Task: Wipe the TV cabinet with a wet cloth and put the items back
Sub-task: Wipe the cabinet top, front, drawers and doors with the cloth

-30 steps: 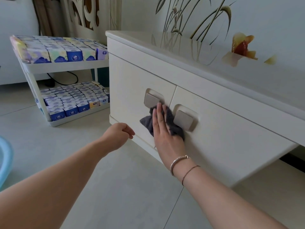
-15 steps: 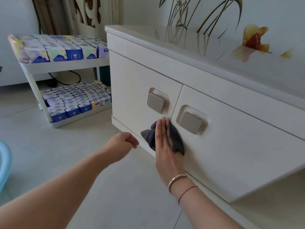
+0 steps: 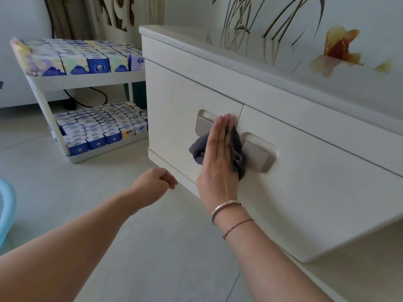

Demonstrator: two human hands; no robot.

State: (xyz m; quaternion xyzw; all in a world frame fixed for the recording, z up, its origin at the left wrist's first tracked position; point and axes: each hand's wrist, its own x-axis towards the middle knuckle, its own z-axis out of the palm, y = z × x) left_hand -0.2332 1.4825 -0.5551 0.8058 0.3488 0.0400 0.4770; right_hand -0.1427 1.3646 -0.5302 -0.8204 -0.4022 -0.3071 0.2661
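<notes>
Right hand [image 3: 218, 153]: flat, fingers straight and together, palm pressing a dark grey cloth [image 3: 236, 149] against the front of the TV cabinet [image 3: 305, 192]; nothing is curled round the cloth.
Cloth: bunched under the palm, over the seam between the two front panels, showing on both sides of the hand; its left part covers the lower right of the left handle [image 3: 205, 125], its right edge touches the right handle [image 3: 257, 156].
Fingertips [image 3: 226, 119]: reach the upper right corner of the left handle's recess.
Left hand [image 3: 156, 184]: in the air in front of the cabinet's lower left corner, near it but apart, fingers loosely curled, holding nothing.
Cabinet: cream, glossy top with a reflection of the wall's plant and flower decoration; both front panels look closed.
Right wrist: a pale bangle [image 3: 224, 207] and a thin dark cord bracelet [image 3: 237, 226].
Shelf trolley [image 3: 41, 99]: white, two tiers, standing on the tiled floor just left of the cabinet's left end, both tiers packed with small blue-and-white boxes [image 3: 98, 65].
Far left edge of the floor: part of a light blue basin [image 3: 7, 216].
</notes>
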